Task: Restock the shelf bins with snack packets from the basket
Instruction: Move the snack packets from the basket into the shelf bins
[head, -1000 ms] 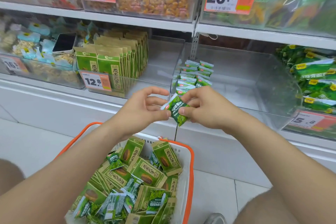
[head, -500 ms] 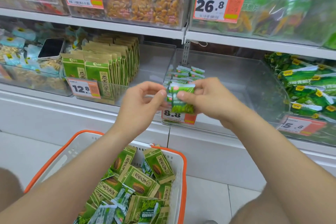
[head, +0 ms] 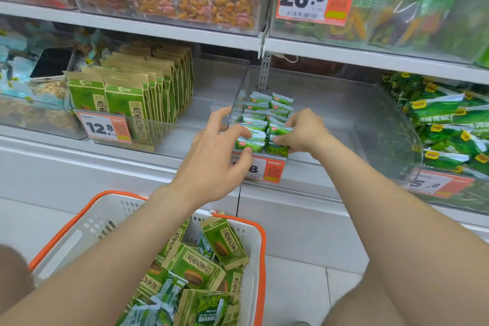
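A clear shelf bin (head: pixel 344 114) holds two short rows of small green snack packets (head: pixel 260 108) at its front left. My right hand (head: pixel 304 132) pinches a small green packet (head: pixel 277 147) standing upright at the front of the right row. My left hand (head: pixel 219 151) reaches over the bin's front edge, its spread fingers and thumb touching the front packet of the left row (head: pixel 250 144). Below, a white basket with an orange rim (head: pixel 79 233) holds several green seed packets (head: pixel 190 264) and small green packets.
To the left, a bin of upright green seed packets (head: pixel 127 98) carries a 12.8 tag. A phone (head: pixel 53 63) lies on the far-left bin. Larger green bags (head: pixel 449 127) fill the right bin. Full bins sit on the upper shelf (head: pixel 185 32).
Both hands carried the small green packet forward and up from above the basket into the clear bin, and it now stands at the front of the right row.
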Tool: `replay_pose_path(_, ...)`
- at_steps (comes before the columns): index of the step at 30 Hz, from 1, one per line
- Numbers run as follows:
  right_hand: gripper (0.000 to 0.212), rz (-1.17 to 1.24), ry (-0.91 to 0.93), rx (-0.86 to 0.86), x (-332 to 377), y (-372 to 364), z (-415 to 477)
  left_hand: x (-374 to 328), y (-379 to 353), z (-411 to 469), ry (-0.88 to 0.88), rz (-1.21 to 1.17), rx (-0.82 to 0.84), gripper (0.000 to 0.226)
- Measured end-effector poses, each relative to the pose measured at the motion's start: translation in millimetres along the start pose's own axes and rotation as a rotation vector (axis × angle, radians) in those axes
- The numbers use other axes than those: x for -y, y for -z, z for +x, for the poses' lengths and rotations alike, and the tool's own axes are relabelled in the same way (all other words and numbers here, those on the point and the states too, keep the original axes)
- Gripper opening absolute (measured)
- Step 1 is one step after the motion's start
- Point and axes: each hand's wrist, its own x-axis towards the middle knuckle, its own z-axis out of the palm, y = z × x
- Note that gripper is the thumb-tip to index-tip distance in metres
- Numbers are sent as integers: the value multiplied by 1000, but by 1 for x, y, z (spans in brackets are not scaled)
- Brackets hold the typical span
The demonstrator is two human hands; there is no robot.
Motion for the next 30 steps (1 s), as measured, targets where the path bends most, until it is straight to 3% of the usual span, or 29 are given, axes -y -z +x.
replay_pose_path(5, 52, -61, -17, 63, 6, -1, 9, 6, 0, 1, -25, 6, -17, 19)
replay_pose_path(10, 52, -165, 139, -28, 10, 1, 8, 6, -2, 0, -42, 15, -41, 11)
replay_pose_path(14, 51, -251, 48, -12, 11, 4, 0, 7, -3, -1, -68, 5, -57, 9)
replay_pose_path(18, 42, -77, -28, 57, 11, 7, -5, 10, -2, -2, -68, -10, -36, 17)
replay_pose_path(23, 46, 85, -76, 186, 1, 14, -8, 12, -1, -8, -73, -54, -40, 15)
replay_pose_path(27, 44, 78, -28, 239, -4, 22, -19, 11, -3, -19, -126, -20, -159, 20)
replay_pose_path(30, 37, -48, 117, 66, 2, 23, -33, 12, -6, -24, -161, 43, -320, 19)
